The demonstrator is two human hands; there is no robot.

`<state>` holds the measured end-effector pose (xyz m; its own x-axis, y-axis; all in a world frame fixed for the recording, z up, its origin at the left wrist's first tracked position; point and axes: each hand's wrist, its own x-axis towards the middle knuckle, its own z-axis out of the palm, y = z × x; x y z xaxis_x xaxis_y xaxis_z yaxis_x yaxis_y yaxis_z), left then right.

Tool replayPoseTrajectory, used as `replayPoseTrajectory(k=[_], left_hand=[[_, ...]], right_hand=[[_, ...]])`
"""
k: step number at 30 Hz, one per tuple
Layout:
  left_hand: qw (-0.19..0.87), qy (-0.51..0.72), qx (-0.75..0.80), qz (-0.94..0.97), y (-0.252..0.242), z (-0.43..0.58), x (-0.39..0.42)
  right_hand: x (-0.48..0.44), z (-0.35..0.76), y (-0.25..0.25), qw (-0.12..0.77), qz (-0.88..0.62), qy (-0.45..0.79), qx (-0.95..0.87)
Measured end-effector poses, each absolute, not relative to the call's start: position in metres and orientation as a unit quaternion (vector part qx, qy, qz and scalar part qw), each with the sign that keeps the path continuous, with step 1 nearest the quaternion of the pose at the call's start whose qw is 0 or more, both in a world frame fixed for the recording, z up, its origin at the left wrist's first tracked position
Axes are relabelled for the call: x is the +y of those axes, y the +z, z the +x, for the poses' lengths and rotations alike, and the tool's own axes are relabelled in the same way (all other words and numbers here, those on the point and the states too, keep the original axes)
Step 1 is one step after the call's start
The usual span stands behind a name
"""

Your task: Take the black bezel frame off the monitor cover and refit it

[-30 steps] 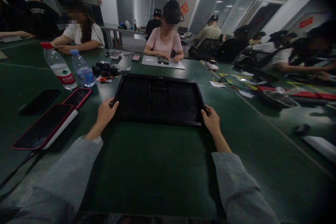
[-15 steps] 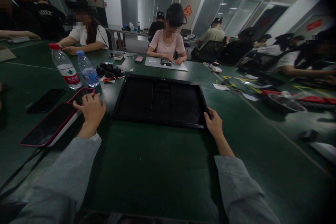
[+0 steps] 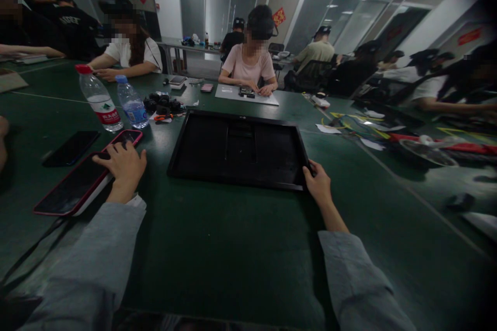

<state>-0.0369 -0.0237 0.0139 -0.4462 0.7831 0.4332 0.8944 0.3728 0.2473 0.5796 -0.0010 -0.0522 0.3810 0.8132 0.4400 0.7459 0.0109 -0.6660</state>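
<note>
A black monitor casing [image 3: 240, 155], a shallow rectangle with a raised rim, lies on the green table in front of me. At its near right corner my right hand [image 3: 317, 180] grips the rim, thumb on top and fingers around the side. My left hand [image 3: 126, 165] is open with fingers spread, over the edge of a phone in a red case [image 3: 72, 186]; whether it touches the phone I cannot tell. The phone rests on something white with a dark strap. Behind the hand, another red-cased item [image 3: 128, 137] is partly covered.
A dark phone [image 3: 72, 148] lies at left, below a red-capped bottle [image 3: 101, 101] and a blue-capped bottle [image 3: 132, 106]. Black parts [image 3: 161, 103] and orange-handled pliers [image 3: 163, 117] sit beyond the casing. Across the table a person [image 3: 250, 62] works. Cables and papers [image 3: 361, 126] lie right.
My left hand has moved left and slightly down, away from the casing and further over the phone. My right hand keeps its grip and the casing stays put.
</note>
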Motion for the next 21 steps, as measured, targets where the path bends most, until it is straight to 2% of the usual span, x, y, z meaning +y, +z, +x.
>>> replayPoseTrajectory(k=[21], left_hand=[[0.140,-0.164,-0.811,-0.544,0.0063,-0.0467,-0.0206]], right_hand=[[-0.0045,0.5733,-0.0460,0.449,-0.704,0.035,-0.550]])
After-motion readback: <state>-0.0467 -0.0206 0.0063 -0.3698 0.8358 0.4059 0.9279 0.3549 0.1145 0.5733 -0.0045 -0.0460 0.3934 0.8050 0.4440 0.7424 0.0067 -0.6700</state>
